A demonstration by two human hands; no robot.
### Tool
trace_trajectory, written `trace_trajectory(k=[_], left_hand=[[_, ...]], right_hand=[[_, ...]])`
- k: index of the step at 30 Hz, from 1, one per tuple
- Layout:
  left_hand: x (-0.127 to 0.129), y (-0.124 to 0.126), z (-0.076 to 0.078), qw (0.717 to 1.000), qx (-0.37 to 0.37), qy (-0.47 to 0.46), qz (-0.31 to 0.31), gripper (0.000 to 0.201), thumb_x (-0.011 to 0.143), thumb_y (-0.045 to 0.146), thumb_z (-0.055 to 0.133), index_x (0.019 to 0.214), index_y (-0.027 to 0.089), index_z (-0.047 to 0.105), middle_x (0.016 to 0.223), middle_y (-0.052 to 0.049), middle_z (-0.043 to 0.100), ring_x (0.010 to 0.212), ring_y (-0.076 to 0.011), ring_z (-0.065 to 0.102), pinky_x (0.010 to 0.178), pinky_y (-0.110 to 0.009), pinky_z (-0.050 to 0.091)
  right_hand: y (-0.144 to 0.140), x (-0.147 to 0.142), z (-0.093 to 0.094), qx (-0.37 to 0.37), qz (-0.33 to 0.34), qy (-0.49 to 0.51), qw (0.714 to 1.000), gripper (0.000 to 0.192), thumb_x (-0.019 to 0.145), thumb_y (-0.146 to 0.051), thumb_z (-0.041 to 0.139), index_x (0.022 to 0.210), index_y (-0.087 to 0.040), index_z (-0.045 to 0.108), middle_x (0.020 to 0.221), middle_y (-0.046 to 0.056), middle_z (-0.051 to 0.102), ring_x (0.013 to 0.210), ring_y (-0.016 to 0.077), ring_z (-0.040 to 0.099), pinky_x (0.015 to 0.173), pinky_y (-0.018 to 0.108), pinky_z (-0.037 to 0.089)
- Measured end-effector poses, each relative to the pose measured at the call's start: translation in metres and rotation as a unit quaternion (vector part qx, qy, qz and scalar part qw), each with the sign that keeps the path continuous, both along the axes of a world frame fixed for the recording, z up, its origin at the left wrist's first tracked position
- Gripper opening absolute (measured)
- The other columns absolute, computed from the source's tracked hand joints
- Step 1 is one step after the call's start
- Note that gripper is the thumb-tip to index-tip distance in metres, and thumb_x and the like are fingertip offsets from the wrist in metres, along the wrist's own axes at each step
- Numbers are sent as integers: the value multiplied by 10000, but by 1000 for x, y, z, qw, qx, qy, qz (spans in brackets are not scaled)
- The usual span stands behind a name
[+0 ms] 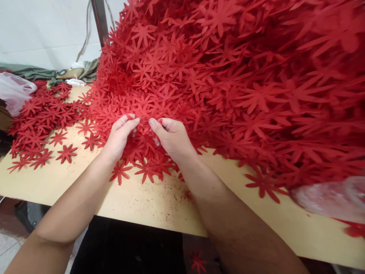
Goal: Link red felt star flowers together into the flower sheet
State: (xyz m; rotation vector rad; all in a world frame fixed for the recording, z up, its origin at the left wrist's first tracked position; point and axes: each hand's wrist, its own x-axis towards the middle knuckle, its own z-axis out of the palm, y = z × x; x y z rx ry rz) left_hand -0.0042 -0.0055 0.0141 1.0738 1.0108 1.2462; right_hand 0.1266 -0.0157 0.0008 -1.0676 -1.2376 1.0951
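Surface: a tan wooden table, dusted with red specks, its near edge running across my view from lower left to lower right; a white wall and a dark upright post behind it. I take the table as my landmark.

Item 1: a great heap of red flower cut-outs, star-shaped with narrow petals. It fills the far and right part of the table and rises toward the upper right. Its foot slopes down to the table's middle.

Item 2: my left hand and right hand, side by side at the foot of the heap, over the table's middle. Both are curled, thumb against forefinger, pinching at the same red cut-out between them. That piece lies flat on the slope, just at my fingertips. It is too mixed in with its neighbours for me to tell its long axis or which way it points.

Item 3: a spread of loose cut-outs on the table's left part, lying flat in a thin layer, petals pointing every way.

Item 4: a clear plastic bag at the table's far left edge; another plastic bag, blurred, at its right side.

Item 5: folded green cloth along the table's far edge.

Open room: bare wood between my forearms and the near edge, and a bare strip right of my right forearm, near the heap's foot.
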Motion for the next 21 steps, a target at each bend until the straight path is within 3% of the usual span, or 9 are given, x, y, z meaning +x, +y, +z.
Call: trace_trajectory(k=[4,7,10,15,21], left_hand=[[3,-3,1,999,13,5,-31,279,585,274,808,732,180,589,694,53,648,641,-73,595,662,-196,494],[2,-1,-1,1000,17,-14,-8,251,584,274,804,714,163,621,698,29,689,642,-96,625,696,-234,524],[1,2,-3,999,11,-29,26,216,600,262,790,711,160,635,689,25,697,623,-100,629,691,-242,531],[3,2,-5,998,23,-28,53,234,601,276,799,733,168,640,752,14,716,714,-119,661,706,-239,526],[-6,12,-6,989,41,-65,125,292,550,306,830,688,170,611,644,43,672,645,-98,635,666,-218,511]], right_hand=[[0,-3,-2,16,23,6,1000,597,607,-751,616,537,-200,398,466,-67,387,440,47,341,422,216,297],[0,-3,-3,17,54,17,998,585,671,-763,545,562,-200,433,489,-51,437,461,59,403,459,218,356],[1,-1,-2,30,59,13,998,543,679,-713,601,581,-199,459,500,-52,455,472,61,411,478,218,373],[3,3,0,39,0,27,999,383,730,-501,693,616,-193,496,511,-66,456,480,51,402,493,206,359],[16,15,-11,12,-88,84,993,216,786,-382,638,729,-210,521,605,-50,522,527,65,511,502,196,427]])
